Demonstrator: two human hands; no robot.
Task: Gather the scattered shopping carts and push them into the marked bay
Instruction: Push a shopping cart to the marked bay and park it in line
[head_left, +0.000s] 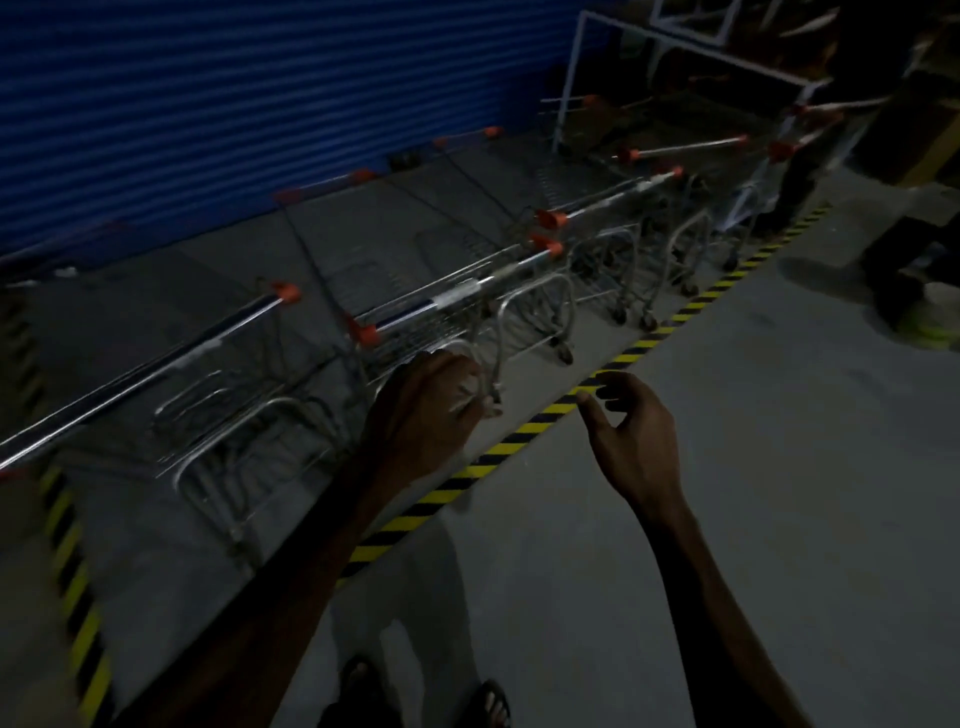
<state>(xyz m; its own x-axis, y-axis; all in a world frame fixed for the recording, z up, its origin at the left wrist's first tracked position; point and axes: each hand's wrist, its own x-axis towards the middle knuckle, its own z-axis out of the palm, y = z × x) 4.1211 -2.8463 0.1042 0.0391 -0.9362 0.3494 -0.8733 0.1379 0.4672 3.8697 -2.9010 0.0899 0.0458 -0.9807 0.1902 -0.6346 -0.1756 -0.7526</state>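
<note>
Alignment step: left hand (431, 410) grips cart frame (483, 374) beside striped floor tape (519, 434); right hand (631, 436) loosely open, empty. Next: nudge cart inside tape.

Bare forearms, no sleeves, dark open sandals (491, 701) on feet

Grey concrete floor (675, 519), pretty dim. A yellow-and-black striped tape line (519, 434) runs diagonally across it, with another striped line (67, 561) down the left edge. A row of shopping carts (467, 306) stands on the floor on the far side of the diagonal line, wheels just beside it, in front of a blue shutter.
</note>
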